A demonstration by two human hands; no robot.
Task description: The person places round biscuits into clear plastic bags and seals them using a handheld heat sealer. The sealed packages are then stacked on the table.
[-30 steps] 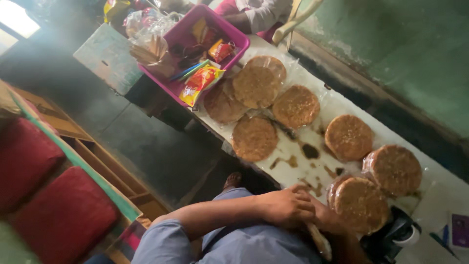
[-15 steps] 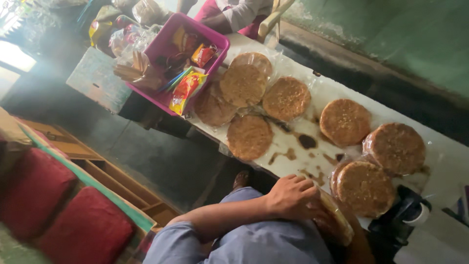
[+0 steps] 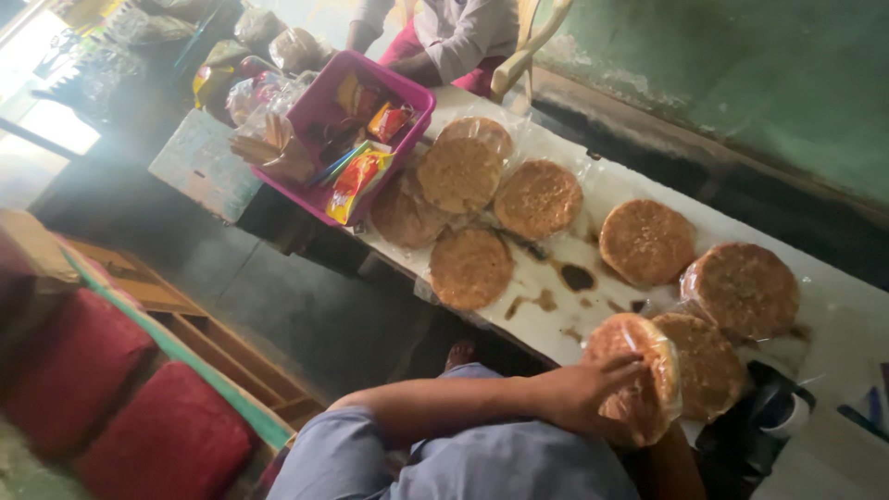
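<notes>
Left hand (image 3: 583, 393), at lower centre of frame, has fingers closed around a wrapped round cake (image 3: 639, 375), holding it tilted at near edge of the white surface (image 3: 833, 324). Right hand is hidden under that cake, so cannot tell its grip. Round brown cakes, approx 9 incl. the held one: 5 at upper centre, 3 more at right. One pink basket (image 3: 319, 116) with snack packets stands upper left. Another person (image 3: 454, 37) at top is cut off.
</notes>
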